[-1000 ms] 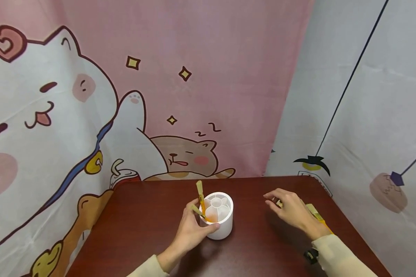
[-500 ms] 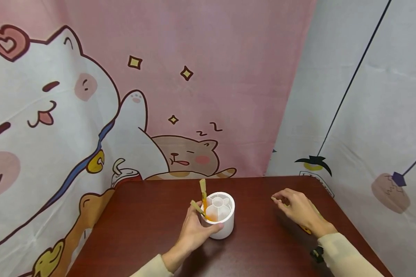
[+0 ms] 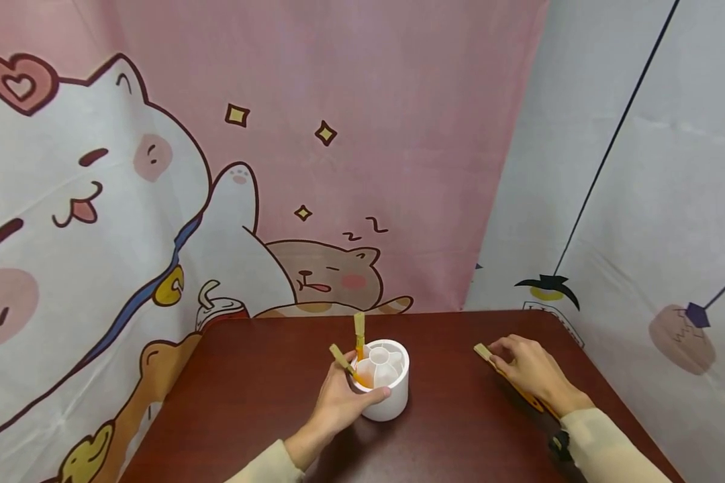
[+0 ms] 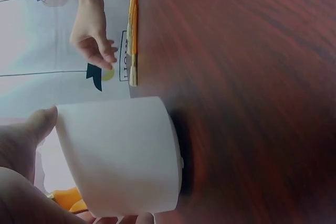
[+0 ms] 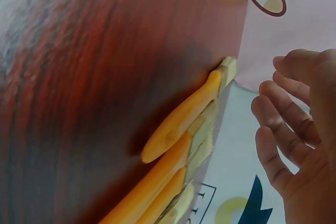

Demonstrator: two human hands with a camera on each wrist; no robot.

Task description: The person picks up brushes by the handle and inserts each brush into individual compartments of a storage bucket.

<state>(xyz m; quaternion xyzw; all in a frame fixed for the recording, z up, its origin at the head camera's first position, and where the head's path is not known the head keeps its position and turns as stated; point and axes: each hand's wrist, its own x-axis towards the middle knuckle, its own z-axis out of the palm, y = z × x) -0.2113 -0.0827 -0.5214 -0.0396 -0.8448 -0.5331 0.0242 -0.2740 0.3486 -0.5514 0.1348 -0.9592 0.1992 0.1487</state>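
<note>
My left hand [image 3: 340,408] grips a white round brush holder [image 3: 389,397] at its left side, thumb along the near wall below the rim. Two paintbrushes stand in it with orange handles down; the bristles of one paintbrush [image 3: 359,325] point up, and the other paintbrush [image 3: 340,355] leans left. Over at the right, my right hand [image 3: 534,370] hovers with loosely bent fingers, holding nothing. Below it lies a flat paintbrush [image 3: 483,352] on the table. The right wrist view shows several orange-handled paintbrushes [image 5: 181,116] side by side, apart from the fingers.
The dark red-brown table [image 3: 266,376] carries the holder near its middle and the loose brushes toward its right edge. A pink cartoon curtain [image 3: 411,168] hangs behind the table. On the right stands a white printed curtain [image 3: 628,201]. A dark band [image 3: 560,444] sits near my right sleeve.
My right hand has shifted slightly right and its fingers have come away from a paintbrush, which now shows lying on the table. My left hand keeps its grip on the holder.
</note>
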